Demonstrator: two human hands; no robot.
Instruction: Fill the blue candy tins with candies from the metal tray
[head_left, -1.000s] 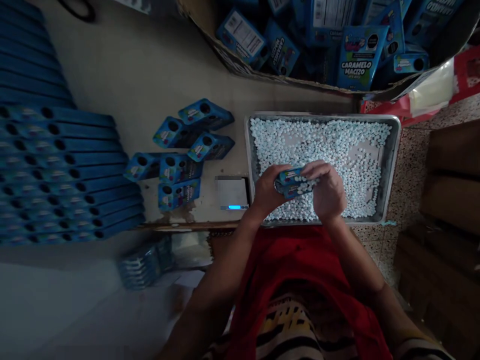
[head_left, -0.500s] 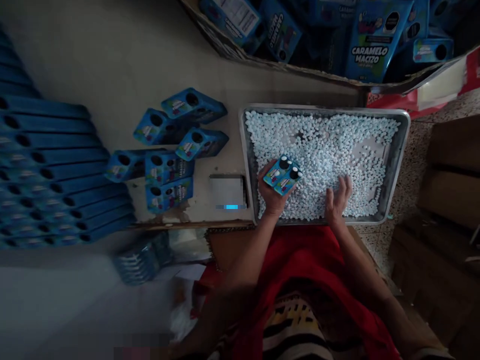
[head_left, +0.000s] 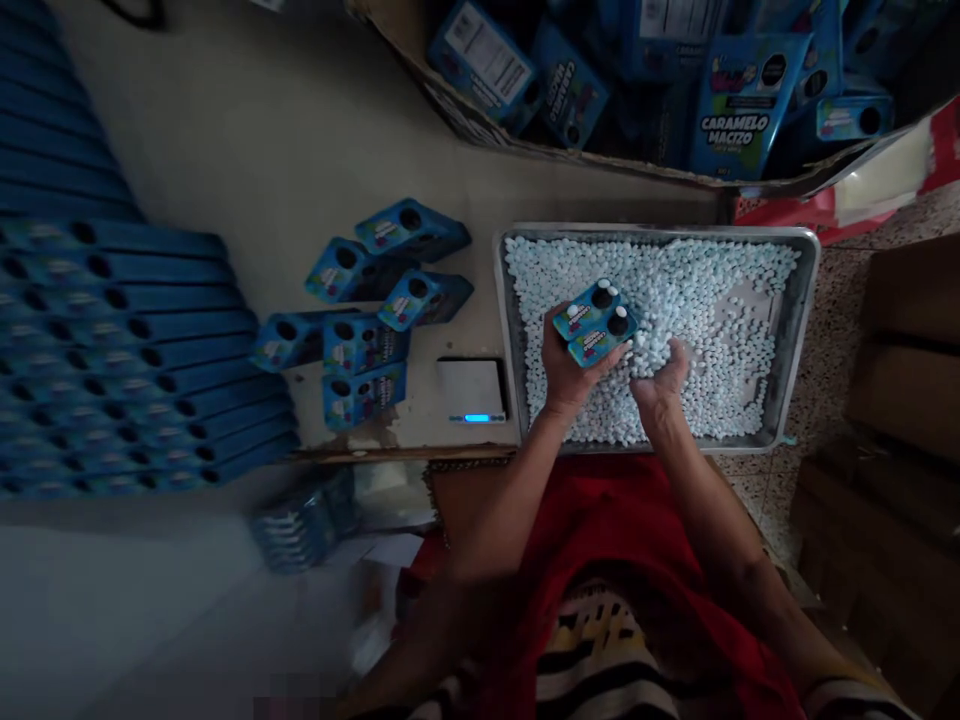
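Observation:
My left hand (head_left: 568,375) grips two small blue candy boxes (head_left: 596,320), side by side, their round windows up, above a metal tray (head_left: 795,330). The tray is filled with small pale blue-white candies (head_left: 697,290). My right hand (head_left: 660,380) is cupped palm up just right of the boxes, holding a scoop of those candies against the boxes' open end.
Several blue boxes (head_left: 367,310) lie loose on the table left of the tray, beside a small digital scale (head_left: 470,390) with a lit blue display. Flat blue cartons (head_left: 112,340) are stacked at far left. A cardboard box of blue packages (head_left: 652,80) stands behind the tray.
My right hand, flat in the candies half a second ago, has risen with a scoop of them to the boxes. My left hand has lifted the boxes slightly farther over the tray.

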